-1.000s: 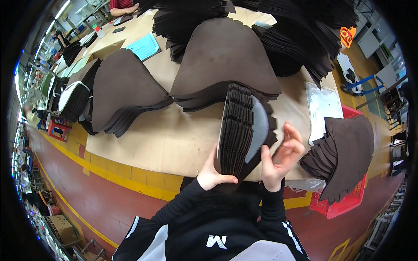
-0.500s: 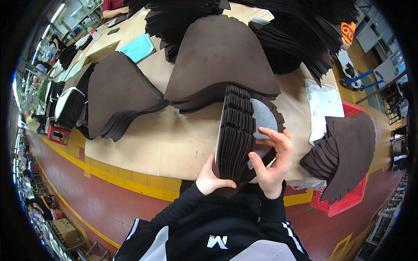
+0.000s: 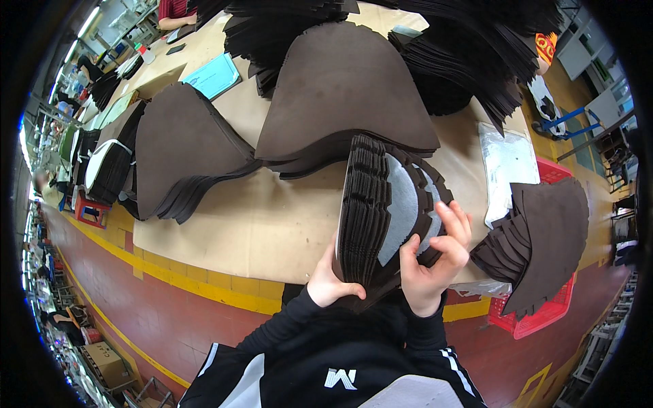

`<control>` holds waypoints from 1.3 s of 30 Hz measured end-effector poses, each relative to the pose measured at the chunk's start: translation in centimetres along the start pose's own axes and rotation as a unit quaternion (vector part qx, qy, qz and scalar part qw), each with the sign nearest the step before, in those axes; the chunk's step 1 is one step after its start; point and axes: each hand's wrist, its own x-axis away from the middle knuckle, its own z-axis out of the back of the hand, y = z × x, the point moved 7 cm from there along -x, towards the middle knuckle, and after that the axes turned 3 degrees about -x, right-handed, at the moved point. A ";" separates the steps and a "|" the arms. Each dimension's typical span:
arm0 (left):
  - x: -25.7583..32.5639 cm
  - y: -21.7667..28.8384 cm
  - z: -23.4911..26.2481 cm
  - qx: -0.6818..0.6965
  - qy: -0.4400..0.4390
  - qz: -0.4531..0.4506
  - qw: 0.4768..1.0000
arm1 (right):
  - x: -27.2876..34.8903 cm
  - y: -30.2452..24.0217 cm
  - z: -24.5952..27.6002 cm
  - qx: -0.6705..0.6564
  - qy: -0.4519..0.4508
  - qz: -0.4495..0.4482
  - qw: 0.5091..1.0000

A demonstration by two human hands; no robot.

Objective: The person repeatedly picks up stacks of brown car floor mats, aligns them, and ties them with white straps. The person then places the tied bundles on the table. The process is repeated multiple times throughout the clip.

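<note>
Two hands work on one bundle of dark cut sheets [image 3: 360, 211] at the near side of a tan table [image 3: 272, 234]. The left hand [image 3: 328, 277] grips the bundle's lower left, thumb across the front. The right hand [image 3: 435, 265] is half curled, its thumb and fingers at the fanned right-hand sheets; whether it pinches one, one cannot tell. Two pale grey patches show among these sheets.

Two broad dark stacks lie behind: a middle stack [image 3: 347, 88] and a left stack [image 3: 187, 139]. One blue folder [image 3: 212, 77] lies beyond them, one plastic packet [image 3: 507, 170] to the right. One fanned pile [image 3: 554, 231] sits over one red basket [image 3: 537, 319] beside the table.

The bundle's lower end crosses the table's near edge; its top stands just before the middle stack. Tabletop shows widely between left stack and bundle, and in a narrower strip between right hand and packet.
</note>
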 end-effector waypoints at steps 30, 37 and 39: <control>0.2 0.3 -0.9 0.093 -0.028 0.013 0.995 | -1.0 -1.3 -1.0 0.013 -0.136 -0.089 0.987; 0.5 -1.4 0.2 0.076 -0.001 -0.003 0.997 | -0.7 -2.0 -0.8 0.056 -0.046 0.004 0.997; 0.5 -1.0 0.0 0.065 -0.004 -0.014 0.998 | -0.7 -1.7 -0.8 0.067 -0.085 -0.050 0.993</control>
